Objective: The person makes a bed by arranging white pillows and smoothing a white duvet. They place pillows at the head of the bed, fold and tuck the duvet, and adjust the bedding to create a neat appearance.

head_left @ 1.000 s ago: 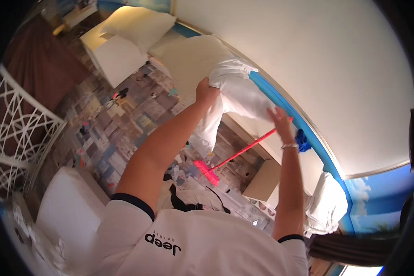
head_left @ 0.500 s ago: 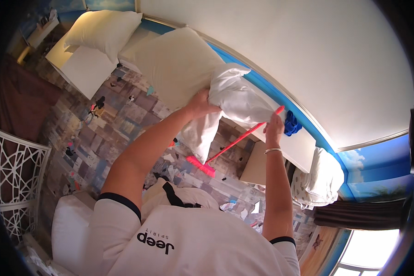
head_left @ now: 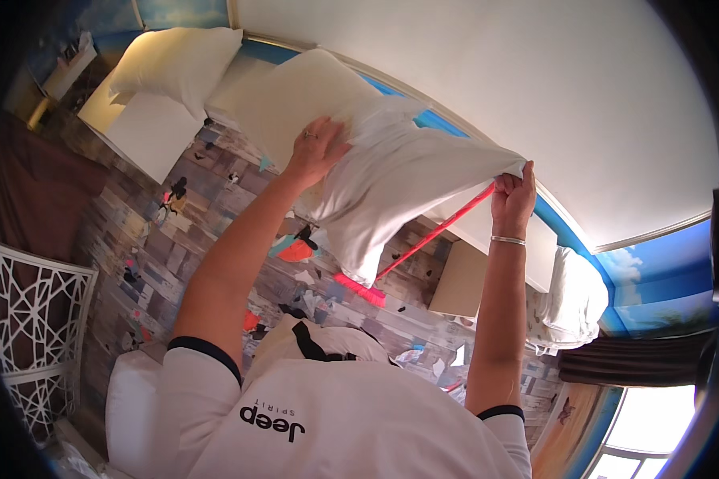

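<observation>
A limp white pillowcase (head_left: 399, 176) stretches across the middle, with its far right corner pinched in my right hand (head_left: 516, 193). From there the cloth slants down to the left, creased and partly lit. My left hand (head_left: 318, 150) has its fingers spread at the cloth's left edge, beside a large white pillow (head_left: 284, 100). Whether that palm presses on the pillow or the pillowcase is hard to tell. Behind the cloth leans a red broom (head_left: 435, 231), its pink bristles (head_left: 361, 290) on the floor and its upper end near my right hand.
White cabinets stand along the wall; another pillow (head_left: 180, 72) lies on the left cabinet (head_left: 150, 132). Folded white bedding (head_left: 574, 299) sits at the right. Scraps and small items litter the patterned floor (head_left: 208, 199). A white lattice chair (head_left: 36, 319) stands at the left.
My right hand has moved up and right, drawing the bunched pillowcase out wider. My left hand has loosened from the cloth and shifted left. The blue cloth by the wall is now covered.
</observation>
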Motion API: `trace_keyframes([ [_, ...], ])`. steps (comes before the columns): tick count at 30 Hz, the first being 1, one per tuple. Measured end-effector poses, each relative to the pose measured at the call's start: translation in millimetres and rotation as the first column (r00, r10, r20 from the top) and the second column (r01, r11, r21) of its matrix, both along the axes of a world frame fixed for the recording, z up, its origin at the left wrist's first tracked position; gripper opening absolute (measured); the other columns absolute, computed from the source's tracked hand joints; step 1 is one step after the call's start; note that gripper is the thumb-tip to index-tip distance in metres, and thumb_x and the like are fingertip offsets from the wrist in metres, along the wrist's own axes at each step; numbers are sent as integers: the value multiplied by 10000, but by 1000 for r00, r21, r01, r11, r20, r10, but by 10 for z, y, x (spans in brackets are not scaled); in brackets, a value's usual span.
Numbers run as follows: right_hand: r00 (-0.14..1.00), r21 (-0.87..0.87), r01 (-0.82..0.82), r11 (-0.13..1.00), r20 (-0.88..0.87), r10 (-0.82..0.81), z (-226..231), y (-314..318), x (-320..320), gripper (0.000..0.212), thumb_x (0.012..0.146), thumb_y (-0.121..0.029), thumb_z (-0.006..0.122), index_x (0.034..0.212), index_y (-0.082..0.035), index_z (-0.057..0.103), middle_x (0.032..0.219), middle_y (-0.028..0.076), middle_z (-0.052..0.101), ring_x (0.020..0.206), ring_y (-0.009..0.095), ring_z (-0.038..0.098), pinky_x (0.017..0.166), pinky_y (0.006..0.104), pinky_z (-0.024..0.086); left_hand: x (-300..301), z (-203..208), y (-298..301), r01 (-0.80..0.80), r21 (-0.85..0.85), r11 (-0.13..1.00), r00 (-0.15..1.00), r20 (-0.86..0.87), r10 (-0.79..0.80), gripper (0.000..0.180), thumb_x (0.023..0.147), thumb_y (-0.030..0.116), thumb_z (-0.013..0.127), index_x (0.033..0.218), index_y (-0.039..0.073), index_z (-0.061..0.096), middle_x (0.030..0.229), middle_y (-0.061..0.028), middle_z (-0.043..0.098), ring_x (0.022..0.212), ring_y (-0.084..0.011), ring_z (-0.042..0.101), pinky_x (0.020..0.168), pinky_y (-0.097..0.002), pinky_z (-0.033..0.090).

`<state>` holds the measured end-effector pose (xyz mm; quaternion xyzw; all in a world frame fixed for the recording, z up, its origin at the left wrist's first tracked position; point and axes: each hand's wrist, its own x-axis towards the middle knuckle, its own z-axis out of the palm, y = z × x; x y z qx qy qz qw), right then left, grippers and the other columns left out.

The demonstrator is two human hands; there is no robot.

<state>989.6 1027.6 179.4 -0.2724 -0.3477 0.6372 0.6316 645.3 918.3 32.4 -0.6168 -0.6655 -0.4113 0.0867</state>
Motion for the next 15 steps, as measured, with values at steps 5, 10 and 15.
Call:
trace_keyframes([
  [5,1000,28,-23,999,6,23,-8,-132,-201,240,1002,-281,523,833,-110,529,636,-40,410,529,64,300,482,237,275,-240,-306,-17,125,-59,990,981,156,-114,524,815,266,710,1284,101,542,1364,-159,459,1215,-358,483,960,-451,438],
  [10,992,-54,-108,993,-68,104,6,-280,-281,225,992,-292,542,854,-116,559,593,-58,400,480,65,268,459,226,262,-84,-122,-28,33,-259,965,994,-95,-60,295,799,217,663,1053,68,647,1167,-183,599,1016,-363,609,835,-440,504],
  [15,913,-78,-169,983,-389,126,127,-527,-29,335,993,-290,510,694,-137,506,503,-42,340,434,84,253,458,229,289,-418,-206,99,-97,-275,956,984,115,134,152,815,120,542,888,27,639,835,-216,644,836,-409,627,712,-471,492],
])
